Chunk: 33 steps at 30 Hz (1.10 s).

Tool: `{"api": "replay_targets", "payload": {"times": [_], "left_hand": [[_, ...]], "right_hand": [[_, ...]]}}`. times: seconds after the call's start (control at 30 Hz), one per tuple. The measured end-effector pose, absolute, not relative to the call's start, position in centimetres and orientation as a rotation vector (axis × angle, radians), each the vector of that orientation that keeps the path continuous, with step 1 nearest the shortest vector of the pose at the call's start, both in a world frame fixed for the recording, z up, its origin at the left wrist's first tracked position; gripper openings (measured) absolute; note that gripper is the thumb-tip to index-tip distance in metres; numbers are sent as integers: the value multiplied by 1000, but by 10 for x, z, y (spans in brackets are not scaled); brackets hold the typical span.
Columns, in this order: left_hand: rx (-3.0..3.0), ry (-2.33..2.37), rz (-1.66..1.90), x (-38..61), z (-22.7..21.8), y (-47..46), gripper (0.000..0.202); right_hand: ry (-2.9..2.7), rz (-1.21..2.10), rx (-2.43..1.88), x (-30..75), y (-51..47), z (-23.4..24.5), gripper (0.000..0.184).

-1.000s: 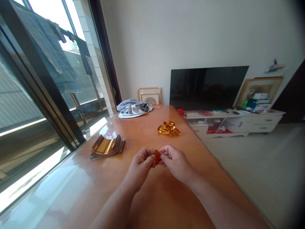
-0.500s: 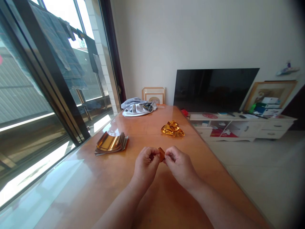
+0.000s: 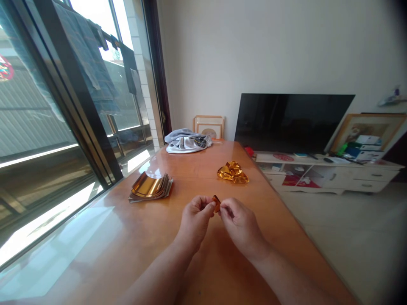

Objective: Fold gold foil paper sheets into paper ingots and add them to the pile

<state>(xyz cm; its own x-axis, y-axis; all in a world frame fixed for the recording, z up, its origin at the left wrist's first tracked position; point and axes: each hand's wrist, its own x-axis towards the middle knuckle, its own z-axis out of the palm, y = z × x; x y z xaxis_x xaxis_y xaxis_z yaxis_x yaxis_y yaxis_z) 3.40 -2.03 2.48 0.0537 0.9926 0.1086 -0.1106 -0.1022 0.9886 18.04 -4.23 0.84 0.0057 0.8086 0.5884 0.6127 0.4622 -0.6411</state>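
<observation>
Over the middle of a glossy orange-brown table (image 3: 127,237), my left hand (image 3: 195,220) and my right hand (image 3: 239,222) meet, both pinched on one small folded piece of gold foil paper (image 3: 216,203). Only its top edge shows between the fingertips. A stack of flat gold foil sheets (image 3: 151,187) lies to the left, beyond my left hand. A small heap of folded gold foil pieces (image 3: 233,173) sits farther back, a little right of my hands.
A bundle of grey cloth (image 3: 187,142) lies at the table's far end, with a picture frame (image 3: 208,126) behind it. A dark television (image 3: 292,123) stands on a white cabinet (image 3: 330,173) at the right. A glass sliding door (image 3: 57,127) runs along the left.
The view has shifted slightly, so everything sits a little further right in frame. My hands have closed tighter on the foil piece, and less of it shows.
</observation>
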Motion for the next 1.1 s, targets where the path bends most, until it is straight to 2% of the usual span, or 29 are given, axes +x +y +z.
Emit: {"api": "replay_targets", "payload": {"times": [0.43, 0.6, 0.73, 1.1], "left_hand": [[913, 782, 1141, 29, 22, -17, 19], [880, 741, 1101, 30, 21, -18, 20], [955, 770, 1118, 32, 22, -20, 22], [1021, 752, 1101, 32, 27, -22, 28]], "right_hand": [[-1644, 297, -1262, 177, -42, 4, 7], [-1574, 438, -1223, 177, -43, -1, 22], [-1567, 497, -1199, 177, -43, 0, 19], [-1596, 378, -1239, 176, -45, 4, 18]]}}
